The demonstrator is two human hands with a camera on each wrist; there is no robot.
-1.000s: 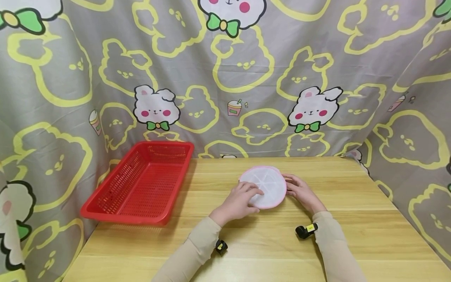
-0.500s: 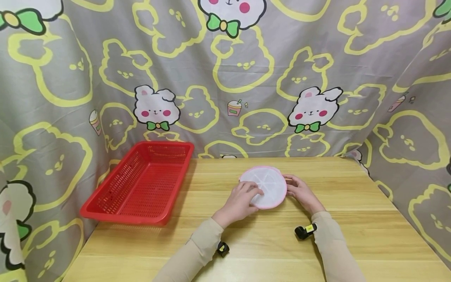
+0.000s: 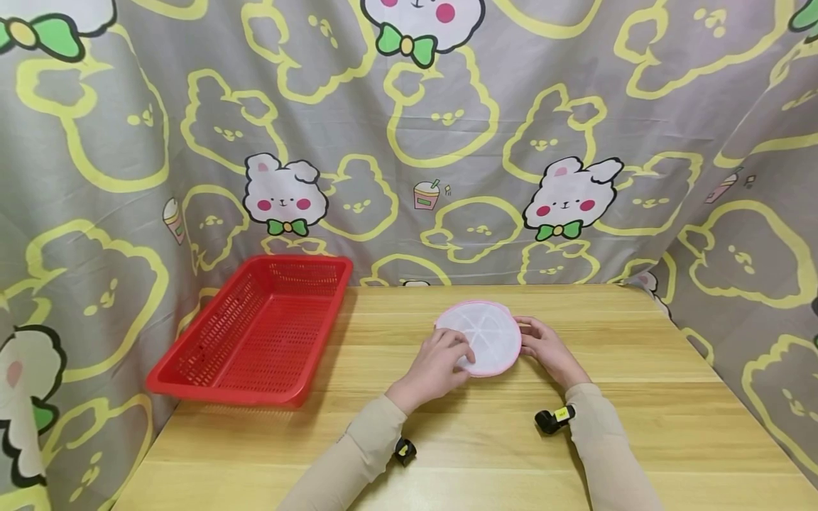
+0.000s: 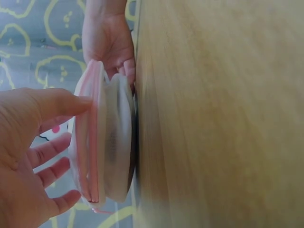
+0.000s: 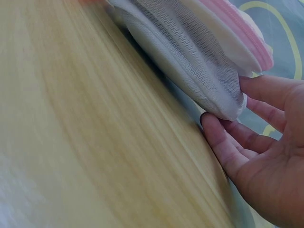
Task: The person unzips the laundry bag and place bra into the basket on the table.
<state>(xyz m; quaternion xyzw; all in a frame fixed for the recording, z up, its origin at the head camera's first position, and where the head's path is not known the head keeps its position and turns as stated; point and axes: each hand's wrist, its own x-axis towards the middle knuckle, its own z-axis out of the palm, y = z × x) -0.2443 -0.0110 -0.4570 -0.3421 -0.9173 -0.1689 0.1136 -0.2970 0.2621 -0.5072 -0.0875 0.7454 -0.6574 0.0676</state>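
Note:
A round mesh laundry bag (image 3: 488, 341) with a white top and a pink zipped rim lies on the table near its middle. It is thick, with a pale grey mesh lower half (image 5: 190, 57) seen in the right wrist view. My left hand (image 3: 437, 363) rests on the near left of its top. In the left wrist view, its thumb (image 4: 71, 103) touches the pink rim, while the other fingers are spread over the top face. My right hand (image 3: 549, 349) holds the bag's right edge, with its digits above and under the mesh edge (image 5: 232, 107).
A red plastic basket (image 3: 300, 383) with slotted sides stands at the table's left. Behind and beside the wooden table (image 3: 486, 440) hangs a grey curtain (image 3: 358, 142) printed with bears and rabbits. A black wrist camera sits on each sleeve.
My left hand has shifted slightly to the right, and the bag's top has turned a little. My right hand stays almost in place at the right edge.

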